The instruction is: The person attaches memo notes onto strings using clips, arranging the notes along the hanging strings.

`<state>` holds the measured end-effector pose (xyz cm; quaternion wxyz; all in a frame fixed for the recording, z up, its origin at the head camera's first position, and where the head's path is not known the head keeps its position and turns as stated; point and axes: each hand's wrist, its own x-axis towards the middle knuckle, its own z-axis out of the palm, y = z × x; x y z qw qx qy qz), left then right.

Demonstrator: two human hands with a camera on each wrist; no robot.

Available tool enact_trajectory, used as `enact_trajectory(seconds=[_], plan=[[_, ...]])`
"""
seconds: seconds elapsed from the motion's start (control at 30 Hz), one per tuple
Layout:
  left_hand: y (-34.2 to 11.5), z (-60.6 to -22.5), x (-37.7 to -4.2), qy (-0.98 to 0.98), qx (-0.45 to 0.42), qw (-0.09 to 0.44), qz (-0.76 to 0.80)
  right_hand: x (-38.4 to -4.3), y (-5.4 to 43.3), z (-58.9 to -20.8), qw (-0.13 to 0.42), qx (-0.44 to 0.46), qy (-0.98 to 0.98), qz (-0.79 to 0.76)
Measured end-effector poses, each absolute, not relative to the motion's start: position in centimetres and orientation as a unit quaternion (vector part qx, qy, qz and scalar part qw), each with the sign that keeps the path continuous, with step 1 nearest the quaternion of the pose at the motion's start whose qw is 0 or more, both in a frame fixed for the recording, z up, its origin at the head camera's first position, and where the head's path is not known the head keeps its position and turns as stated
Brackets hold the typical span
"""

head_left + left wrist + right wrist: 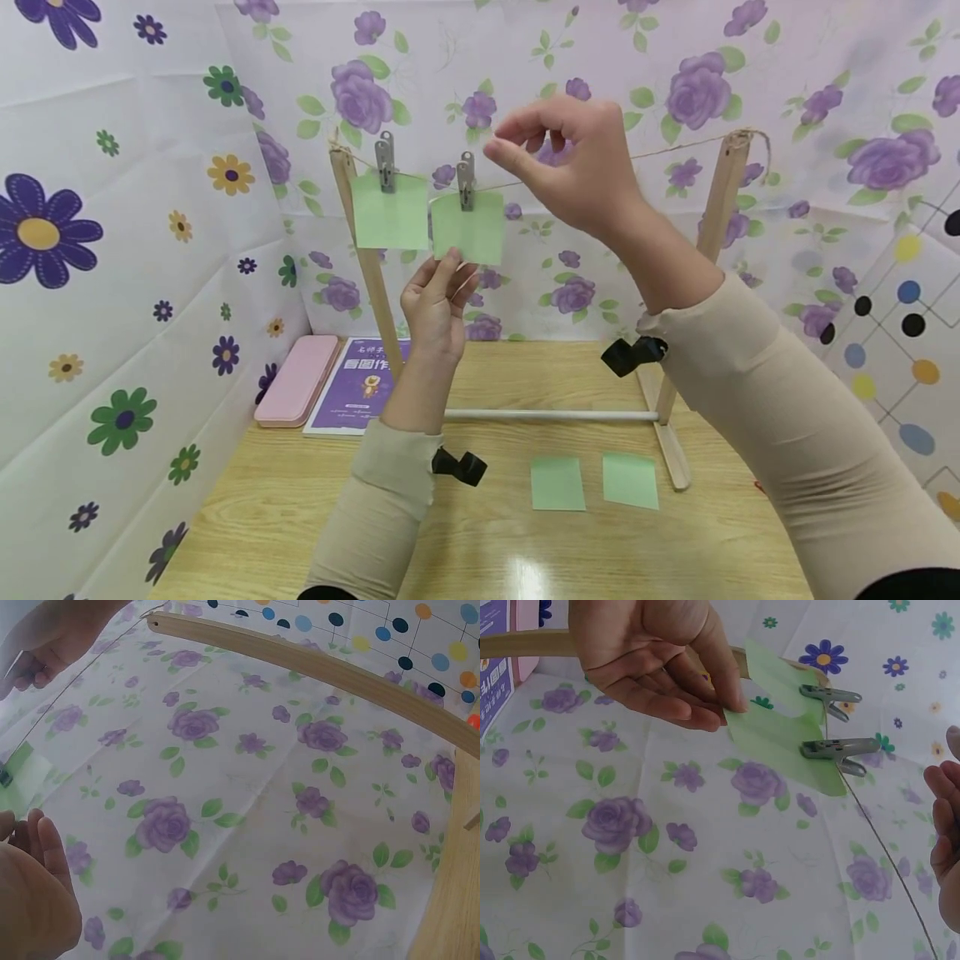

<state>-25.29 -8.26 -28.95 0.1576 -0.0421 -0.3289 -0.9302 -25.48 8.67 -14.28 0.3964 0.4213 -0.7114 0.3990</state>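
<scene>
At far left, on the wooden table (240, 517), can see a pink case (297, 379) just beside a purple booklet (347, 392). Next, can see the left post (369, 271) of a wooden frame, with a string (675, 148) tied at its top. Near this post, can find a first green note (392, 221), hanging from the string by a metal clip (386, 162). Just to the right, can find a second green note (480, 227), hanging likewise by another clip (466, 179). Pinches its lower edge between thumb and fingers of the left hand (437, 307). Farther right, holds the right hand (581, 158) raised near the string, with fingers released and loosely bent, thumb tip near forefinger tip. Below, on the table, can see a third green note (558, 485) and a fourth green note (630, 481), lying side by side, apart. At right, can notice the other post (723, 200).
</scene>
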Motion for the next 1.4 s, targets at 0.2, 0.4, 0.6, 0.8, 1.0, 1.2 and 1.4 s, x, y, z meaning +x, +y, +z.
enact_trajectory(seconds=[0.2,0.4,0.6,0.8,1.0,1.2,1.4], plan=[[-8.4,-29.3,-25.4,-0.335,-0.048,0.153,-0.929,-25.5,9.6,-16.6,0.421,0.467,-0.674,0.388],[-8.6,-29.9,-25.6,-0.338,-0.05,0.15,-0.928,-25.3,10.3,-20.0,0.44,0.488,-0.652,0.377],[-9.1,-30.7,-25.6,-0.358,-0.044,0.148,-0.921,-25.2,11.3,-24.0,0.428,0.474,-0.666,0.386],[-10.1,-31.9,-25.2,-0.387,-0.031,0.13,-0.912,-25.1,13.1,-27.9,0.418,0.436,-0.679,0.418],[-11.0,-34.3,-24.6,-0.448,-0.011,0.097,-0.888,-24.4,15.6,-32.7,0.382,0.394,-0.725,0.415],[-11.9,-38.1,-23.8,-0.52,0.006,0.074,-0.851,-23.0,18.4,-37.2,0.321,0.325,-0.785,0.419],[-12.8,-41.8,-22.0,-0.643,-0.001,0.046,-0.764,-21.7,20.5,-40.9,0.286,0.253,-0.821,0.424]])
